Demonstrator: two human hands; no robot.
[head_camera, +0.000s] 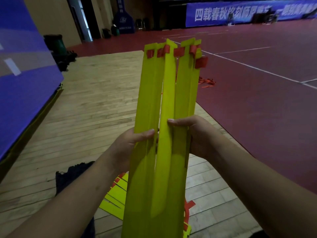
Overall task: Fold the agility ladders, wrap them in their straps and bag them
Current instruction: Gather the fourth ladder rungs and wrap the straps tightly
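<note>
Yellow rungs [164, 100] stand upright over the wooden floor [96, 103], gripped by left hand [132, 145] and right hand [193, 133]; edges fanned, not squared. Orange straps [178, 52] are unwrapped and further rungs [113, 200] lie below. Judged: folding partly done, wrapping and bagging left.

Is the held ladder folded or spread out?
Folded, loosely: the ladder is bunched rung beside rung, gripped by the left hand and right hand, gaps between rungs.
</note>
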